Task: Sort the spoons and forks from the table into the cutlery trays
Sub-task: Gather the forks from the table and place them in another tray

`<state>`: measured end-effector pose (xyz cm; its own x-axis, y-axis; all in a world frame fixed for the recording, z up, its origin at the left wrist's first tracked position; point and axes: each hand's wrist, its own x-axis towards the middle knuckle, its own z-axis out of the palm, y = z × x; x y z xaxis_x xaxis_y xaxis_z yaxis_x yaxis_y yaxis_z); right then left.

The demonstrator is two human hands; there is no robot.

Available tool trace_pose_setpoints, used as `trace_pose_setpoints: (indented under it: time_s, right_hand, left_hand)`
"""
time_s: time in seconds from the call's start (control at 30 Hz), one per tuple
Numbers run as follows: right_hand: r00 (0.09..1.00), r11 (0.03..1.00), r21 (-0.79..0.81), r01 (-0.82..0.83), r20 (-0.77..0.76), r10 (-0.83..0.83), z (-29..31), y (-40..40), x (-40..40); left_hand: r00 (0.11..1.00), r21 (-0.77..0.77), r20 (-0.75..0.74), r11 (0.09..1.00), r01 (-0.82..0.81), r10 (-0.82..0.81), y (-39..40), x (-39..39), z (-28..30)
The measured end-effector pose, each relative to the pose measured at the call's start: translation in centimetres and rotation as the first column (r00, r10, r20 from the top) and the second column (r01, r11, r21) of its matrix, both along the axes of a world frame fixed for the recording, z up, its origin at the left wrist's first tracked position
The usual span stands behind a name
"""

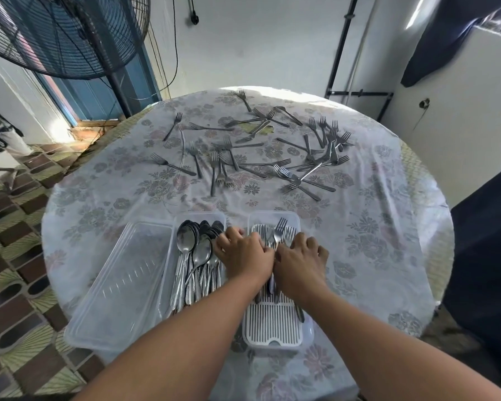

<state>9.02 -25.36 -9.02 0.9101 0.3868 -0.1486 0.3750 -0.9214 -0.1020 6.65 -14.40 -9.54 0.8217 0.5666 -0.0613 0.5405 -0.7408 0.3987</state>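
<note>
A round table draped in a pale floral tablecloth [373, 227] is seen from above. At its near edge two clear plastic cutlery trays are set side by side: the left tray [171, 273] is filled with a bundle of steel spoons [194, 256], and the right tray [275, 331], lined with a white slatted insert, holds a few steel forks [278, 231]. Both hands are lowered over the right tray. The left hand [243, 256] and the right hand [300, 263] are curled with knuckles up, apparently gripping the fork handles, though the fingertips are hidden. Many loose steel forks [258, 151] are scattered across the far half of the table. A clear plastic lid [122, 287] is laid left of the trays.
</note>
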Motion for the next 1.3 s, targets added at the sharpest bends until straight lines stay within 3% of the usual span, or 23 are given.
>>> trace_pose_setpoints:
  time_s: [0.27, 0.43, 0.8, 1.0, 1.17, 1.3]
  right_hand:
    - [0.997, 1.0, 0.005, 0.012, 0.077, -0.013, -0.4, 1.2, 0.2]
    - [0.998, 0.999, -0.052, 0.015, 0.064, -0.012, -0.6, 1.3, 0.4]
    - [0.998, 0.999, -0.004, 0.05, -0.039, -0.05, 1.4, 1.1, 0.3]
    - [1.0, 1.0, -0.003, 0.018, 0.005, -0.017, 1.4, 0.9, -0.3]
    - [1.0, 0.994, 0.112, 0.016, -0.013, -0.015, 0.8, 0.3, -0.6]
    - [0.991, 0.956, 0.263, 0.13, -0.073, -0.114, 0.1, 0.8, -0.5]
  left_hand:
    - [0.987, 0.357, 0.023, 0.923, 0.14, -0.159, 1.1, -0.2, -1.3]
    - [0.976, 0.309, -0.073, 0.925, 0.22, -0.207, 1.0, 0.1, -1.4]
    - [0.948, 0.25, -0.08, 0.914, 0.319, -0.309, 2.0, -0.6, -1.0]
    - [0.954, 0.244, -0.149, 0.925, 0.292, -0.262, 1.7, 0.2, -0.3]
    - [0.971, 0.275, -0.159, 0.937, 0.215, -0.176, 2.1, 0.9, -0.4]
    - [0.986, 0.198, -0.017, 0.966, 0.164, -0.163, 2.5, 0.7, -0.9]
